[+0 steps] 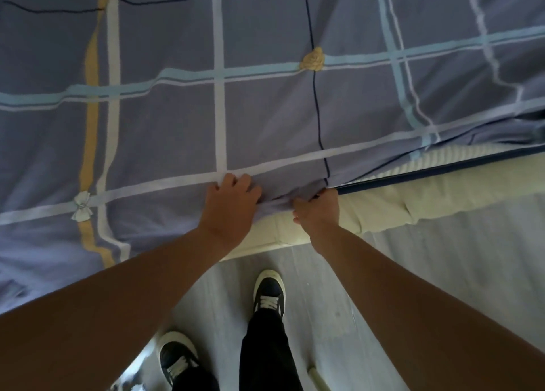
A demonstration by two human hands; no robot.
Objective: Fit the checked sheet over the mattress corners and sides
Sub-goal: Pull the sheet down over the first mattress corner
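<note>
Both hands work the near side of the bed. On the left, the sheet [265, 101] already lies flat over the top. My left hand [228, 205] presses open-palmed on it at the edge, fingers curled into the slack. Just beside it, my right hand [318, 210] is closed on the hem, where the cloth bunches. Further right, the mattress [442, 159] edge shows bare, the sheet ridden up. It looks light, soft and likely to slip, so I judge the hem the best place to grip.
</note>
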